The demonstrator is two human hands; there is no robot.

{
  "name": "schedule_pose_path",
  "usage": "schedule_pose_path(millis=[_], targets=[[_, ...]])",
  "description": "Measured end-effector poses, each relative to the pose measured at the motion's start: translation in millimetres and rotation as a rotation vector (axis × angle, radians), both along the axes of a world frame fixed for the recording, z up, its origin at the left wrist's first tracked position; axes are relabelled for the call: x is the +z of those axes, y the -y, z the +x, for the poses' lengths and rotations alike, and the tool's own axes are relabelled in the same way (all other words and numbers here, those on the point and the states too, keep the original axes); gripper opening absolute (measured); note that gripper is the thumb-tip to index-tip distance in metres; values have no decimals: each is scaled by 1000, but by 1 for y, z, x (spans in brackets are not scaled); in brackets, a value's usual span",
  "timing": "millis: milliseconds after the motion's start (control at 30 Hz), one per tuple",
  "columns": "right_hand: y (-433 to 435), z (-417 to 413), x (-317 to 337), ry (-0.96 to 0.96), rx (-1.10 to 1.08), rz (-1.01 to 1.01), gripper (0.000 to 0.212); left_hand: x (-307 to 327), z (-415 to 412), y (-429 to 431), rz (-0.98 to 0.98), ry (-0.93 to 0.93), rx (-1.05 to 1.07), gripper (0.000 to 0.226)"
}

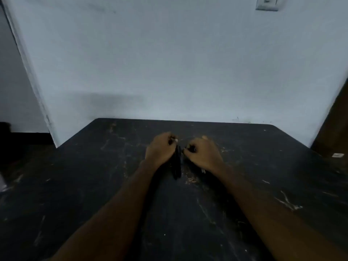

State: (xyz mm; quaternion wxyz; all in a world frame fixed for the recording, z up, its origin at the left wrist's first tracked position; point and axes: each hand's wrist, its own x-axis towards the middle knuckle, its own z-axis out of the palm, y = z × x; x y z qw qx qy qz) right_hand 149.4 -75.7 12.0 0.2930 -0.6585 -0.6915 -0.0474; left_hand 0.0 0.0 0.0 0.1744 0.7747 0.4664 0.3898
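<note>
Both my hands sit close together near the middle of a dark, scratched table (94, 185). My left hand (160, 147) has its fingers curled and holds a bundle of dark slim sticks, like pens (177, 164), which runs down between my wrists. A small pale tip shows at its fingers. My right hand (203, 153) has its fingers curled too, and they pinch something small and dark at the top of the bundle. What it pinches is too dim and blurred to name.
A pale wall (169, 63) rises right behind the table's far edge. A small white scrap (338, 155) lies near the table's right edge. A wall switch plate (267, 3) is at top right. A dark doorway lies to the left.
</note>
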Motion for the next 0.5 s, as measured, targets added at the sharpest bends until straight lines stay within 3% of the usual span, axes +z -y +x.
schedule_pose_path(millis=[500], targets=[[2,-12,-5,122,-42,-77,38,-6,6,-3,-36,47,38,17]])
